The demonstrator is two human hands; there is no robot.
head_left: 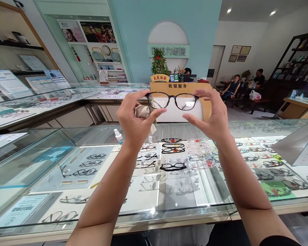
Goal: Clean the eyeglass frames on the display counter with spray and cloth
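Observation:
I hold a pair of black-framed glasses (172, 101) up in front of me, above a glass display counter (97, 135). My left hand (136, 118) pinches the left end of the frame and also keeps a beige cloth (141, 111) tucked in its palm. My right hand (210, 112) grips the right end of the frame between thumb and fingers. The lenses face me, level, with the temples hidden behind my hands.
Under the counter glass lie several glasses on trays (173, 166). A small spray bottle (118, 136) stands on the counter left of my left wrist. Beyond are a wooden cashier desk (206, 102), more showcases at left (36, 102), and seated people (232, 87) at right.

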